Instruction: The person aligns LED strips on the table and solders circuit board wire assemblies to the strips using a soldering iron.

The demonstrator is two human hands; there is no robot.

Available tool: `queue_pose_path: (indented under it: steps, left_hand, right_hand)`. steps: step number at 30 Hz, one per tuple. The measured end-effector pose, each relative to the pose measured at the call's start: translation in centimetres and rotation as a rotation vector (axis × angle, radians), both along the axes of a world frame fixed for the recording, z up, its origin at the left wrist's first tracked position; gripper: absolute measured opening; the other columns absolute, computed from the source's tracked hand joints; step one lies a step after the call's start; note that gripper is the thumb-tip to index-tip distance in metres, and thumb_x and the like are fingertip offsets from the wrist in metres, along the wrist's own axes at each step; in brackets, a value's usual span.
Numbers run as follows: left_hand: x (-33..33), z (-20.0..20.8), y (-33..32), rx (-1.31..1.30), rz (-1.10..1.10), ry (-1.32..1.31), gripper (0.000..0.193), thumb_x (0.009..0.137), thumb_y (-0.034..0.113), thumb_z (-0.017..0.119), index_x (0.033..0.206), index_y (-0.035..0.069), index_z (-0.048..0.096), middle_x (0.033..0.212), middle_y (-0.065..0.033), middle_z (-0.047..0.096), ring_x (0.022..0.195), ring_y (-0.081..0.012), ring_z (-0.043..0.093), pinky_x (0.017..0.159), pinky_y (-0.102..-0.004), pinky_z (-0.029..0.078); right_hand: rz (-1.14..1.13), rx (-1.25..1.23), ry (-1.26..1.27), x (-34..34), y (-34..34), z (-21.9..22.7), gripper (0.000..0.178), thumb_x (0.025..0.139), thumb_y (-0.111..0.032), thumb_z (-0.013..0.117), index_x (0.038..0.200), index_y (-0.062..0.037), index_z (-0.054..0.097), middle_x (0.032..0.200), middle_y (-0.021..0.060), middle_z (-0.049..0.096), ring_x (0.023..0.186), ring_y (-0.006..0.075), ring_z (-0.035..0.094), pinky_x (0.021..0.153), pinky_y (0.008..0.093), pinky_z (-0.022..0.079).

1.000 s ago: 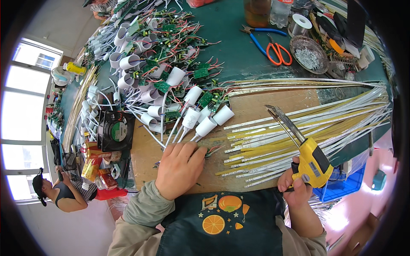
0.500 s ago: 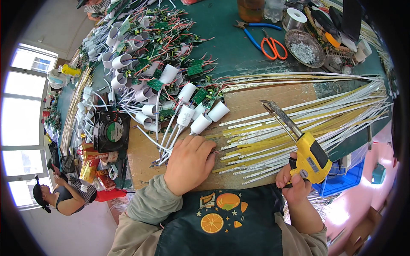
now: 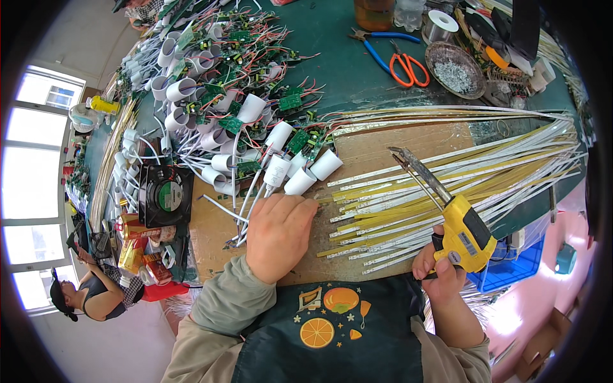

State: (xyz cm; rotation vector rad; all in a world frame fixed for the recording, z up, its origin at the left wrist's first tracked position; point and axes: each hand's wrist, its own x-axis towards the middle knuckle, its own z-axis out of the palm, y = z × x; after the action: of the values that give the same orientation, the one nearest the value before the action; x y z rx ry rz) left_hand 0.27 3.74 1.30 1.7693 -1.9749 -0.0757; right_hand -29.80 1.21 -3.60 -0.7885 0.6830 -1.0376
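Observation:
My right hand (image 3: 439, 268) grips a yellow soldering gun (image 3: 469, 236), its metal tip pointing up and left over a fan of white and yellow LED strips (image 3: 511, 172). On the cardboard, my left hand (image 3: 279, 233) is closed with its fingers curled under. The fingertips are hidden, and whatever they hold cannot be made out. Just beyond it lie white cylindrical lamp housings (image 3: 300, 182) with white cables. Behind these rises a large heap of similar housings with green circuit boards (image 3: 290, 102) and thin red wires.
A black fan (image 3: 167, 196) stands left of the cardboard (image 3: 434, 142). Blue-handled pliers (image 3: 377, 54), orange-handled scissors (image 3: 408, 70), a metal dish (image 3: 454, 71) and a solder spool (image 3: 440, 27) lie at the back right. Another person (image 3: 99, 290) is at the far left.
My left hand has drawn slightly left, away from the LED strip ends, and its fingers have curled further under. The right hand and soldering gun stay nearly still.

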Motion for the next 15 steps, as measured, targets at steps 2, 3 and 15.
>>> queue_pose_path:
  steps: [2,3,15]
  left_hand:
    - [-0.1,0.0,-0.3,-0.046,0.018,-0.039,0.019,0.079,0.002,0.075,0.097,0.006,0.071,0.090,-0.0065,0.068,0.082,-0.0278,0.064,0.075,-0.0393,0.048]
    - [-0.1,0.0,-0.3,-0.071,0.015,-0.073,0.020,0.078,0.002,0.075,0.097,0.007,0.071,0.090,-0.0056,0.068,0.082,-0.0264,0.064,0.074,-0.0384,0.047]
    - [-1.3,-0.3,-1.4,-0.152,0.014,-0.244,0.027,0.074,0.008,0.067,0.101,0.007,0.070,0.095,-0.0026,0.065,0.096,-0.0232,0.063,0.089,-0.0425,0.042]
  right_hand:
    - [0.007,0.012,-0.008,-0.1,0.0,0.0,0.065,0.093,-0.029,0.073,0.141,0.0028,0.042,0.072,0.0058,0.052,0.058,0.0154,0.051,0.053,0.0301,0.046]
    - [0.014,0.024,-0.016,-0.1,0.0,0.0,0.065,0.093,-0.027,0.072,0.142,0.0032,0.041,0.075,0.0074,0.053,0.060,0.0152,0.051,0.055,0.0298,0.046]
    - [0.020,0.026,-0.002,-0.2,0.0,0.0,0.067,0.092,-0.029,0.074,0.142,0.0029,0.042,0.074,0.0065,0.054,0.059,0.0146,0.051,0.054,0.0295,0.046]
